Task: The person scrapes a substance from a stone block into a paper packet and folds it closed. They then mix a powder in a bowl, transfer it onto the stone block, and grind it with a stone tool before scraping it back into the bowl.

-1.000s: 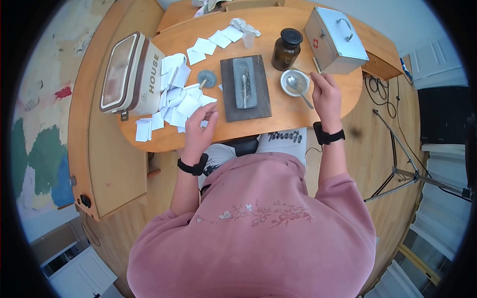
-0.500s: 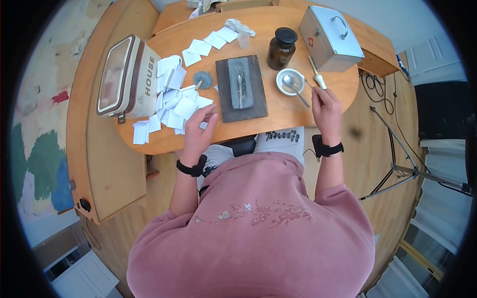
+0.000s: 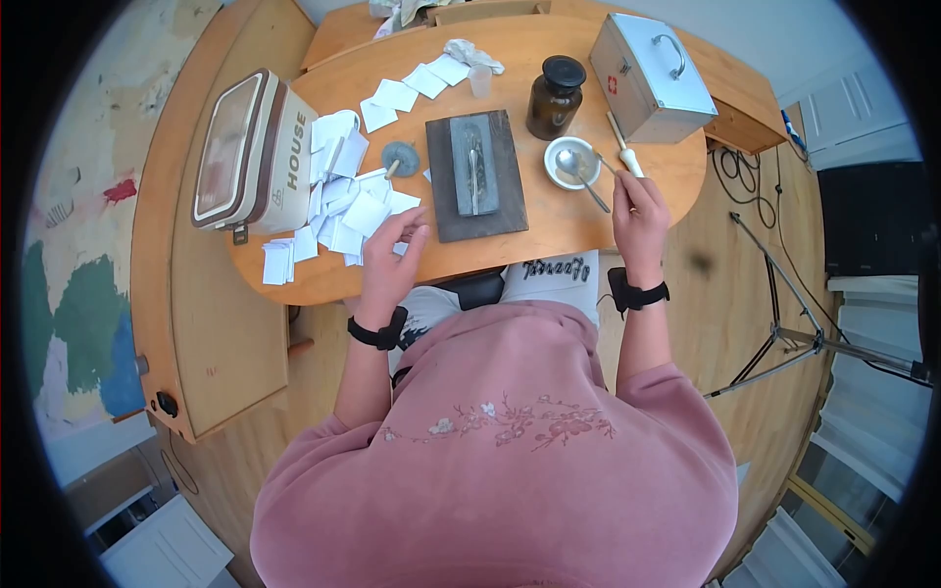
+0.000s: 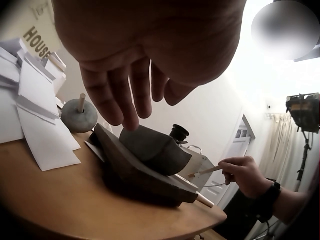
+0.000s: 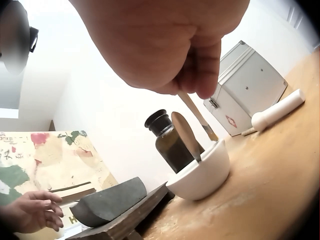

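Observation:
The right hand (image 3: 642, 218) pinches a thin light stick (image 5: 196, 113), whose darker tip is at the rim of a white bowl (image 5: 202, 180). A metal spoon (image 3: 594, 194) leans in that bowl. In the head view the left hand (image 3: 392, 257) hovers beside the paper pile (image 3: 343, 211), fingers loosely bent, holding nothing. Between the hands lies a dark board (image 3: 449, 223) bearing a grey stone block (image 3: 484, 200), with a slim tool (image 3: 474, 176) on it. The left wrist view shows the left fingers (image 4: 115, 95) hanging above the block.
Behind the bowl stands a brown jar (image 3: 555, 96), with a silver case (image 3: 655, 83) to its right. A white pestle (image 3: 629, 157) lies near the right hand. Left are a grey disc (image 3: 402, 155) with a stick and a HOUSE box (image 3: 286, 162). A small cup (image 3: 480, 82) stands at the back.
The right hand has shifted slightly left and down from the case, still pinching the stick. The pestle beside it shows more fully. The left hand has hardly moved.

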The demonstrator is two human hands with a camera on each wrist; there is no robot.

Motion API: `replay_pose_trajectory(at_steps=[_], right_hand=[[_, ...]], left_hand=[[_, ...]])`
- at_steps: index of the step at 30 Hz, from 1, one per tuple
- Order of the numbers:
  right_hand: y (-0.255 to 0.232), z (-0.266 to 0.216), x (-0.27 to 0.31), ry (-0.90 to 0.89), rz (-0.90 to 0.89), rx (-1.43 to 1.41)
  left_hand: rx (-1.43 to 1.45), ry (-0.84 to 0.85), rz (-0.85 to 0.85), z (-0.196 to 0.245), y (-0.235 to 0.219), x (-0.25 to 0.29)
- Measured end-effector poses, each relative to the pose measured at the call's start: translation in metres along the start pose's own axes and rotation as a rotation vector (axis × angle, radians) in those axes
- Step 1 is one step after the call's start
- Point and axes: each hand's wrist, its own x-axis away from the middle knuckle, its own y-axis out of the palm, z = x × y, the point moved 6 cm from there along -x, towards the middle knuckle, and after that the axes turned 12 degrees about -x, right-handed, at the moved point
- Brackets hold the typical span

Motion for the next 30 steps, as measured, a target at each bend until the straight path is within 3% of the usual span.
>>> replay_pose_trajectory(at_steps=[3,8,11,14,17,19,22,26,28,30], right_hand=[[0.001,0.003,-0.001,0.035,-0.007,-0.02],[-0.003,0.003,-0.002,0.014,-0.002,0.013],[-0.002,0.01,-0.001,0.037,0.005,-0.063],[-0.008,0.002,-0.002,0.002,0.047,-0.022],[-0.002,0.008,-0.003,0.065,-0.065,-0.013],[-0.005,0.008,0.0,0.047,0.062,-0.05],[-0.003,0.007,-0.003,0.085,-0.034,-0.021],[-0.006,0.005,-0.006,0.056,0.045,-0.053],[-0.002,0.0,-0.009,0.019,-0.078,0.023],[-0.002,0.004,-0.005,0.034,-0.044,0.004]], left_hand=[[0.007,-0.008,-0.009,-0.006,0.001,0.0],[0.179,-0.167,-0.012,-0.025,0.007,0.005],[0.096,-0.221,-0.074,-0.029,0.006,0.007],[-0.077,-0.095,-0.051,-0.025,-0.002,0.003],[-0.064,-0.036,0.025,-0.017,-0.003,0.0],[-0.043,-0.059,0.015,-0.011,-0.004,-0.001],[-0.019,-0.06,0.002,-0.009,-0.002,0.0],[-0.028,-0.049,-0.002,-0.003,-0.002,-0.001],[-0.024,-0.049,-0.003,-0.003,-0.001,-0.002],[-0.022,-0.048,0.001,-0.003,-0.001,-0.003]])
